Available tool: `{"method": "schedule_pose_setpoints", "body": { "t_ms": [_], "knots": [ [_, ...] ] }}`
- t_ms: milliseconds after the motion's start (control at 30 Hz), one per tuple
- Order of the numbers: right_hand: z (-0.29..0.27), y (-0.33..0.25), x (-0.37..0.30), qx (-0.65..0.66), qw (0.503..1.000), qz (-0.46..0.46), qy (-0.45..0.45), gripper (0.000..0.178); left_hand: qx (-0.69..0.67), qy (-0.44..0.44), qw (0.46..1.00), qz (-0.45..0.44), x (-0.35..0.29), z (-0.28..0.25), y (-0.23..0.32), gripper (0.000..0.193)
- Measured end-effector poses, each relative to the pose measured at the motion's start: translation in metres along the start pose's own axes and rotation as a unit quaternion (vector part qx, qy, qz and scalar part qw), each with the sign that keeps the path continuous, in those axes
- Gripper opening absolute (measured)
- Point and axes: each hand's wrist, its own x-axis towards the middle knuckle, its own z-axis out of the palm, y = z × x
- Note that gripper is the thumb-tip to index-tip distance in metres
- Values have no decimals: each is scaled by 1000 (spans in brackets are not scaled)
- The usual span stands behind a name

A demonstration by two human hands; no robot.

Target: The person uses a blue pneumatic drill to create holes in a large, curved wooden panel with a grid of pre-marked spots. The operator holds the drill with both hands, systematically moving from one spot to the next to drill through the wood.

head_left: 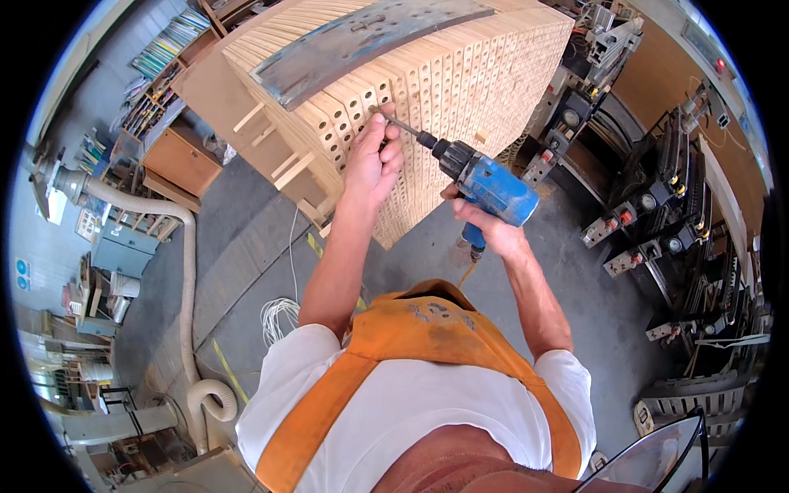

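Observation:
My right hand is wrapped round the handle of a blue power drill with a black chuck, tilted up to the left. From the chuck a long thin bit reaches toward the holed face of a big stack of pale wooden boards. At the far end of the bit, the thumb and fingers of my left hand pinch round it, close to a row of round holes. My fingers partly hide the bit's tip, so whether it sits in a hole cannot be made out.
A worn dark board lies on top of the stack. Wooden sticks jut from its left side. A ribbed hose and coiled white cable lie on the floor at left. Dark machinery with gauges lines the right.

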Motion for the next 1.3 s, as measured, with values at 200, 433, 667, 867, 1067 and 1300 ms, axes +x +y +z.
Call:
{"method": "schedule_pose_setpoints", "body": {
  "t_ms": [200,433,667,867,1067,1300],
  "knots": [
    [5,-3,5,-7,1000,-1,12,20,-2,12,1000,-9,-4,2,-2,31],
    [6,-2,3,-196,976,-92,11,29,85,-28,979,-180,-25,-36,-48,22],
    [5,-4,5,-189,976,-104,-6,23,111,-28,975,-191,-46,-42,-75,25],
    [5,2,7,-84,995,-60,5,28,184,52,972,-137,-33,-26,-54,20],
    [4,-2,2,-202,968,-151,-14,35,133,64,988,49,-8,-9,-8,24],
    [7,-12,-1,14,1000,-18,-18,30,91,58,991,79,-3,0,-10,28]
  ]
}}
